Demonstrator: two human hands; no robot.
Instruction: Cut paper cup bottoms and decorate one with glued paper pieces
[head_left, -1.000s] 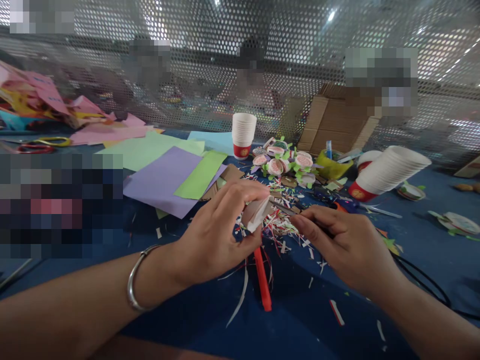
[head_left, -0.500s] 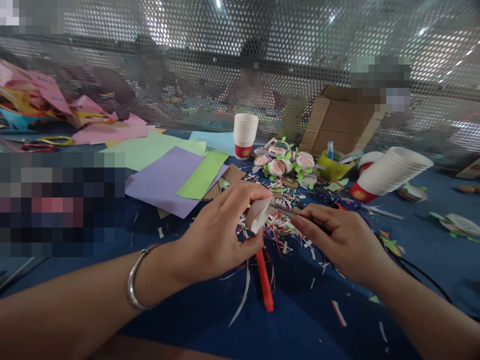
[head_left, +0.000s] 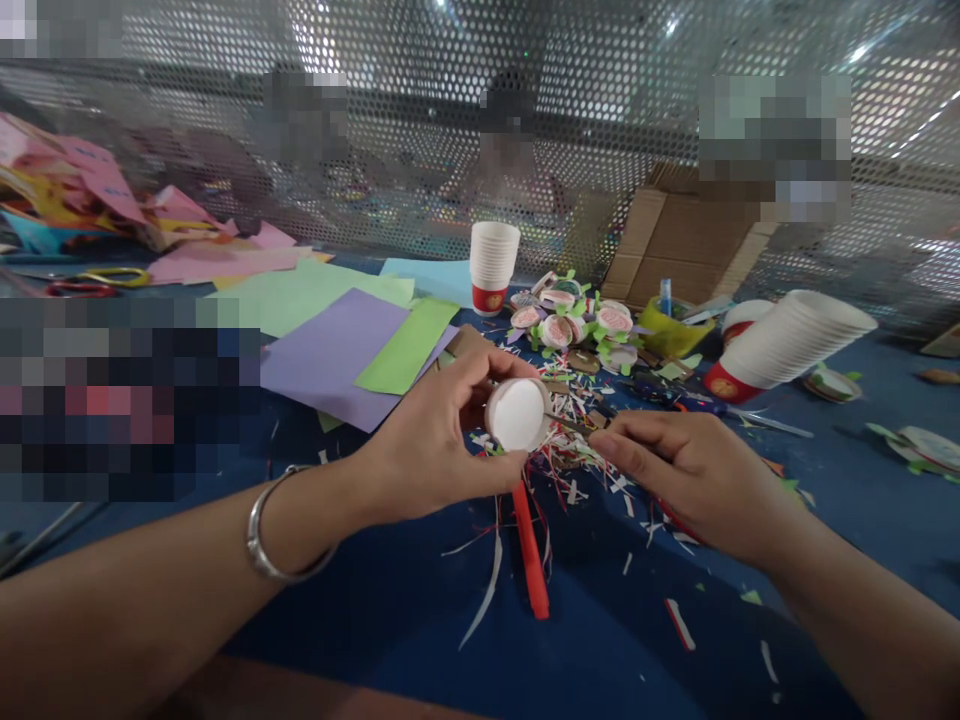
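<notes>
My left hand (head_left: 442, 430) grips the cut-off base of a paper cup (head_left: 519, 414) between thumb and fingers. Its round white face is turned toward me. In my right hand (head_left: 682, 475) is a pair of scissors (head_left: 571, 426), the narrow metal blades pointing left. Their tip reaches the right rim of the cup base; the handles are mostly hidden by my fingers. Below the cup base lies a red marker (head_left: 532, 560) on the blue table. Red and white paper scraps (head_left: 570, 460) are scattered under and around both hands.
Purple paper (head_left: 330, 350) and a green strip (head_left: 409, 345) lie at left. Behind my hands stands a stack of paper cups (head_left: 493, 265), beside a heap of paper-cup crafts (head_left: 570, 315). Another cup stack (head_left: 795, 345) leans at right. Cardboard (head_left: 682, 240) rests against the perforated metal screen (head_left: 405, 150).
My left hand has turned the cup base from edge-on so its round white face shows. The scissors stay at its right edge, and my right hand has shifted slightly.
</notes>
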